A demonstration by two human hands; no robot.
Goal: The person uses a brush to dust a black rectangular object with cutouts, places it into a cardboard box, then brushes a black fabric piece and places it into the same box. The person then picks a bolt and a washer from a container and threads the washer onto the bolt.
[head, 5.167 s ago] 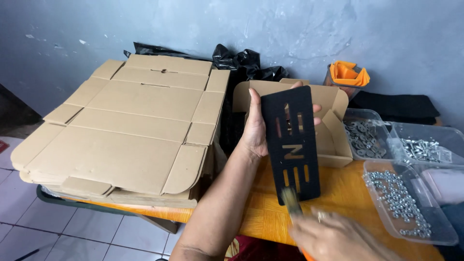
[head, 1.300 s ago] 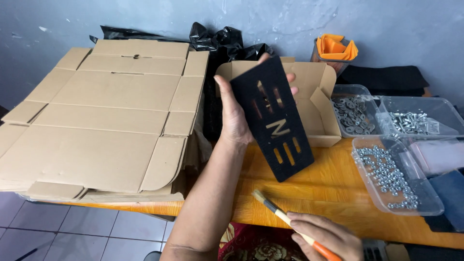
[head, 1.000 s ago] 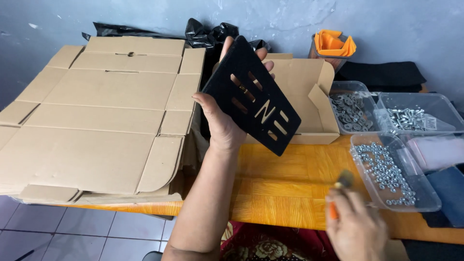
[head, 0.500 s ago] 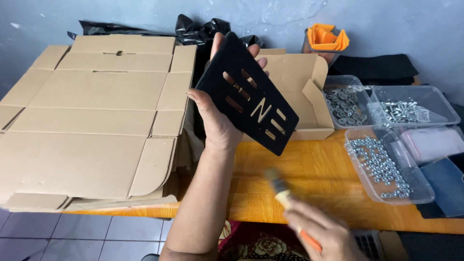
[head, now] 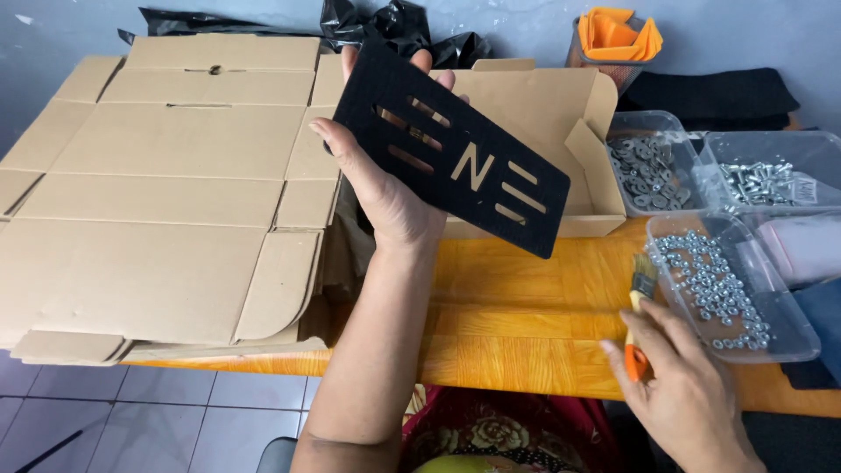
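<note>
Covering the left half of the orange tabletop (head: 526, 307), a stack of flattened cardboard boxes (head: 158, 193) lies beside an open carton (head: 543, 105). Above the carton's front edge, the left hand (head: 385, 193) grips a black slotted plate (head: 451, 158), tilted down to the right. Clear trays of nuts (head: 718, 280) sit at the right. Nearest, the right hand (head: 683, 385) clenches an orange-handled brush (head: 638, 315), bristles seemingly touching a tray's rim.

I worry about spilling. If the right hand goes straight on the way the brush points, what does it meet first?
Probably the tub of nuts: the right hand aims the brush toward its near wall. Depth is unclear.
</note>
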